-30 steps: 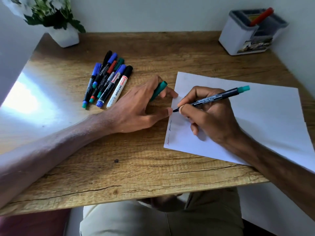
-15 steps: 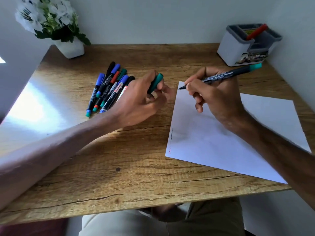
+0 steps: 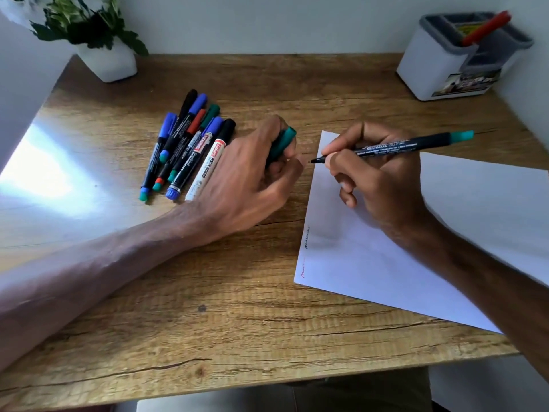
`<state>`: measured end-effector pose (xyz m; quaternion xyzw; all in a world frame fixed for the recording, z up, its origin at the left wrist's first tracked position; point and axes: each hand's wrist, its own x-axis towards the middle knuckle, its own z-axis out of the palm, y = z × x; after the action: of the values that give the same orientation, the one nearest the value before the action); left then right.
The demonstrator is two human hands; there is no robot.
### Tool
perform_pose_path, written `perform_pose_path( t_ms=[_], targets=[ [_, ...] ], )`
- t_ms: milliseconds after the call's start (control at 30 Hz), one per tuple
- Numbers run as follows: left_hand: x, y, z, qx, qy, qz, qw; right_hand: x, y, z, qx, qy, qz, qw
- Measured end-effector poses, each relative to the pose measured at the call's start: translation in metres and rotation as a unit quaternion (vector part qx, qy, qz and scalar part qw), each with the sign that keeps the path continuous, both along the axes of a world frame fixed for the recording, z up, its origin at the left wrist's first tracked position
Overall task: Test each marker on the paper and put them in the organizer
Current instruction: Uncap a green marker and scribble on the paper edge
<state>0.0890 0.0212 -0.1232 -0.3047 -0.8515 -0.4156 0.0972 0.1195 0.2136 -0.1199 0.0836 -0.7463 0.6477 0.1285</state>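
- Paper [image 3: 445, 233]: white sheet on the right part of the wooden desk [image 3: 208, 322]. Its near right corner reaches the desk's front edge. A red squiggle [image 3: 302, 270] and a dark squiggle [image 3: 306, 236] sit along its left edge.
- Right hand [image 3: 383, 179]: over the paper's far left corner, fingers pinched round the green marker [image 3: 416, 144]. The marker is uncapped, and its tip pokes just past the paper's left edge.
- Left hand [image 3: 252, 173]: just left of the paper, fingers curled round the green cap [image 3: 283, 142]. The cap is near the marker tip but apart from it.
- Marker pile [image 3: 190, 144]: well left of the paper, beyond the left hand, lying in a fan.
- Organizer [image 3: 430, 69]: beyond the paper's far edge, at the desk's back right corner, with a red marker [image 3: 484, 28] standing in it.
- Plant pot [image 3: 110, 63]: far left of the paper, at the back corner.
- Open room: bare wood runs from the paper's left edge to the desk's front edge. A bare strip lies between the paper and the organizer.
- Change: a second ago the tip was on the paper at the dark squiggle. It has since lifted to the far corner and now points at the cap, closer to it than half a second ago.
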Motion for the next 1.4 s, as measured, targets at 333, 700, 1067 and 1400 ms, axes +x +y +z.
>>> perform_pose_path(
  t_ms=[333, 700, 1067, 1400],
  targets=[
    [0.0, -0.002, -0.001, -0.029, 0.001, -0.045, 0.999, 0.0, 0.004, 0.006, -0.034, 0.013, 0.038, 0.999],
    [0.004, -0.001, 0.005, -0.048, 0.0, -0.072, 0.996, -0.001, 0.005, 0.006, -0.028, 0.004, 0.069, 0.997],
    [-0.001, -0.003, 0.001, -0.047, 0.06, -0.091, 0.993, -0.005, 0.003, 0.008, -0.032, -0.05, 0.108, 0.992],
    [-0.001, -0.003, 0.002, -0.023, 0.057, -0.086, 0.994, -0.011, 0.001, 0.008, -0.05, -0.107, 0.073, 0.99]
  ],
)
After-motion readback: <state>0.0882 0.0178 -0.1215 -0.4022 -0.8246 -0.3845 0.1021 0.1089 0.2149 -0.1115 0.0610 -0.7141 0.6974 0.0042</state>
